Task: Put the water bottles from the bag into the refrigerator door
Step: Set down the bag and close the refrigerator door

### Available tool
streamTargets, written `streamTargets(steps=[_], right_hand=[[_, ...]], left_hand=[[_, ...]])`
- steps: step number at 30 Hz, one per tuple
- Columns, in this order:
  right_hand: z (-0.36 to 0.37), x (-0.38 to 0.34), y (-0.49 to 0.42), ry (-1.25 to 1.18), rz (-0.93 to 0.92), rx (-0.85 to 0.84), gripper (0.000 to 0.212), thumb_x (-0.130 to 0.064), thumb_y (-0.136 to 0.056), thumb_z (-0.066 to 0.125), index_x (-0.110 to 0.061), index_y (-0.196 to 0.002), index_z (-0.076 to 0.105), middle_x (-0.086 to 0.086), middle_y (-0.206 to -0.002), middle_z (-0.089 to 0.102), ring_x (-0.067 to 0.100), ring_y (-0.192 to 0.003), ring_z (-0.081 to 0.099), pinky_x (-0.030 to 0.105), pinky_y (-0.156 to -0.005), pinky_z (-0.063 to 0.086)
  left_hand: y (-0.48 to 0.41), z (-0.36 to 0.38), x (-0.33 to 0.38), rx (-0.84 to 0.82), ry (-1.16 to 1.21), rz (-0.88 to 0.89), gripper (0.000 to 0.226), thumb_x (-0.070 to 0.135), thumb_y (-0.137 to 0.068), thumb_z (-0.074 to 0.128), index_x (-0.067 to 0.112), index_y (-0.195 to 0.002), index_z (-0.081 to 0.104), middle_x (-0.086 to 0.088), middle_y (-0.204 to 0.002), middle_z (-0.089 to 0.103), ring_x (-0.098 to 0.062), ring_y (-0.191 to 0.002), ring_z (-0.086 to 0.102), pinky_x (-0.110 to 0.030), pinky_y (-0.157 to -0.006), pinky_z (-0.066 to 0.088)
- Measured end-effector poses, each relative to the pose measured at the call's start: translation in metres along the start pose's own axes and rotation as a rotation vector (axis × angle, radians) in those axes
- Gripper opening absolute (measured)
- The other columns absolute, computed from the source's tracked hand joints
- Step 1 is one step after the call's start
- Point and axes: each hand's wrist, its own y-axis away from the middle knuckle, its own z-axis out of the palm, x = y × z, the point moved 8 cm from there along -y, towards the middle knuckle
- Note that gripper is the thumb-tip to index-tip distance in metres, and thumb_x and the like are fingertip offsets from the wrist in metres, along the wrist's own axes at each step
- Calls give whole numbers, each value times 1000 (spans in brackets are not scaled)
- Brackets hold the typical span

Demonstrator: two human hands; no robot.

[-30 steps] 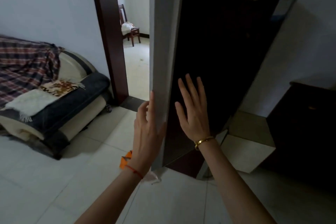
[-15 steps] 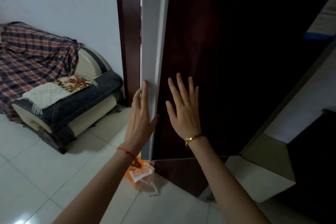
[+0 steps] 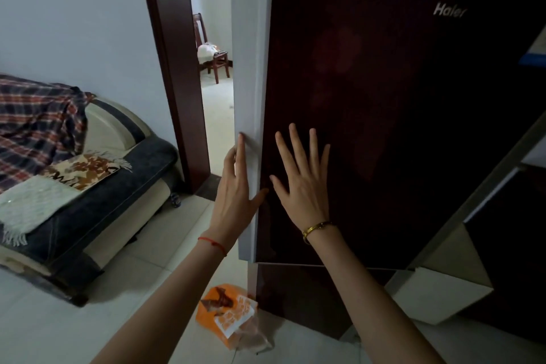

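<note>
The refrigerator door [image 3: 384,115] is dark maroon with a white side edge and fills the right half of the head view. My left hand [image 3: 236,195] lies with straight fingers along that white edge. Spread flat against the dark front is my right hand [image 3: 304,183], a gold bracelet on its wrist. An orange and clear plastic bag [image 3: 229,316] lies on the tiled floor below the door's corner. No water bottles are visible; the door's inner side is hidden.
A sofa [image 3: 88,186] with a plaid blanket stands at the left. A dark wooden door frame [image 3: 174,74] opens onto a room with a wooden chair [image 3: 211,50]. A dark cabinet [image 3: 508,260] stands at the right beside the fridge.
The door has swung further round, its dark front now facing me more squarely. Both hands stay flat on it. The bag shows more fully on the floor.
</note>
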Motion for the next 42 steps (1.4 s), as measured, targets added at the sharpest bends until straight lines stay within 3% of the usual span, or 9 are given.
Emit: streamTargets(steps=[8, 13, 15, 18, 24, 33, 42], right_hand=[[38, 11, -42, 154, 125, -11, 92, -43, -83, 66, -26, -154, 9, 4, -163, 4, 34, -149, -2, 65, -116, 7], [60, 21, -63, 225, 200, -54, 99, -46, -81, 69, -26, -154, 6, 4, -163, -1, 34, -149, -5, 66, -116, 7], [65, 25, -70, 242, 215, -68, 100, -45, -81, 68, -26, -154, 4, 3, -163, -3, 33, -149, -7, 66, -116, 7], [71, 30, -78, 269, 231, -76, 100, -44, -81, 68, -27, -154, 2, 2, -163, -4, 32, -149, -8, 66, -116, 5], [84, 39, -92, 317, 261, -81, 105, -44, -78, 71, -27, -154, 1, 0, -161, -12, 32, -149, -10, 66, -116, 4], [95, 44, -96, 379, 278, -43, 109, -41, -76, 75, -28, -154, 0, -1, -160, -13, 31, -147, -12, 65, -116, 2], [81, 36, -94, 295, 249, -60, 105, -46, -77, 72, -27, -154, 3, 1, -163, -2, 32, -149, -7, 64, -117, 4]], left_hand=[[-60, 28, -32, -95, 98, 48, 118, 18, -79, 77, 20, -154, -13, -11, -159, 17, -28, -143, 31, -28, -113, 23], [-90, 45, -47, -123, 119, 93, 118, 18, -78, 76, 21, -154, -13, -9, -160, 14, -30, -145, 28, -41, -117, 33], [-98, 52, -51, -137, 74, 107, 116, 21, -78, 76, 22, -155, -11, -11, -163, 4, -33, -150, 19, -50, -116, 34], [-103, 57, -55, -116, -36, 116, 107, 35, -82, 70, 24, -155, -7, -11, -164, -13, -32, -153, -1, -57, -120, 17], [-117, 66, -70, -100, -99, 118, 99, 43, -85, 65, 20, -156, -1, -9, -165, -11, -26, -153, -10, -50, -122, -1], [-121, 76, -85, -154, 19, 142, 99, 33, -87, 65, 24, -155, -6, -3, -166, -5, -22, -153, -9, -51, -123, 4], [-97, 57, -77, -195, 155, 166, 86, 32, -88, 64, 21, -156, 12, -4, -165, 10, -23, -153, 11, -54, -118, 27]])
